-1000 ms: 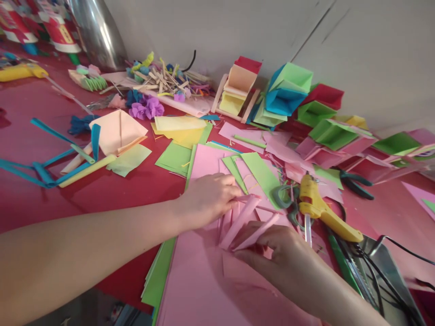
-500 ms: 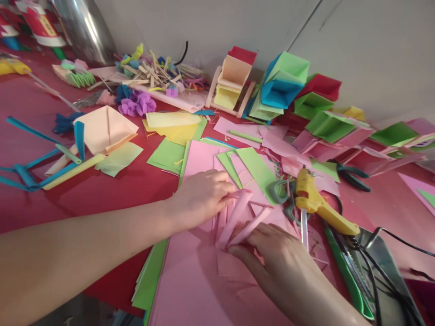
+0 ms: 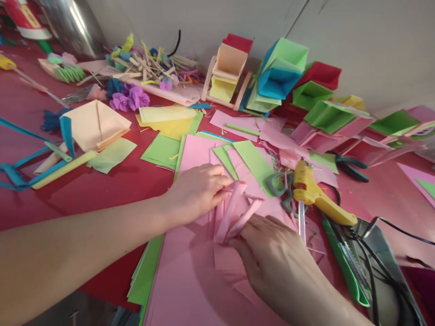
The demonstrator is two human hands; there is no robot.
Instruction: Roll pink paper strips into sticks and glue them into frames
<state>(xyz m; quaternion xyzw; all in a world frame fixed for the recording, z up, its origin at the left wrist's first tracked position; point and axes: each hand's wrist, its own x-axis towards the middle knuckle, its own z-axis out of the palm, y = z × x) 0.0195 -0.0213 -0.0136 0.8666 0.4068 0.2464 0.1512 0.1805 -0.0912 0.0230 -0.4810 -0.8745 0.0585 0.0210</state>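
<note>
Between my hands is a frame of rolled pink paper tubes [image 3: 231, 210], resting on a stack of pink and green paper sheets [image 3: 183, 276]. My left hand [image 3: 200, 192] pinches the frame's far left end, its fingertips closed on the paper. At the near right, my right hand [image 3: 272, 253] grips the frame with thumb and fingers; part of its fingers is hidden behind a tube. Cut green paper strips [image 3: 253, 165] lie just beyond. Grey-green handled scissors [image 3: 277, 183] and a yellow glue gun [image 3: 311, 194] lie right of the frame.
Folded paper boxes [image 3: 278, 83] stand along the wall. A pile of wooden sticks [image 3: 146, 65] sits at the back left, near purple paper flowers [image 3: 131, 97]. A blue paper-tube frame [image 3: 34, 158] lies left. Pliers [image 3: 351, 167] and a green cutter [image 3: 343, 262] are at the right.
The whole scene has shifted slightly left and up as the view moved. Both hands keep their hold on the pink tube frame, with little change in their grip.
</note>
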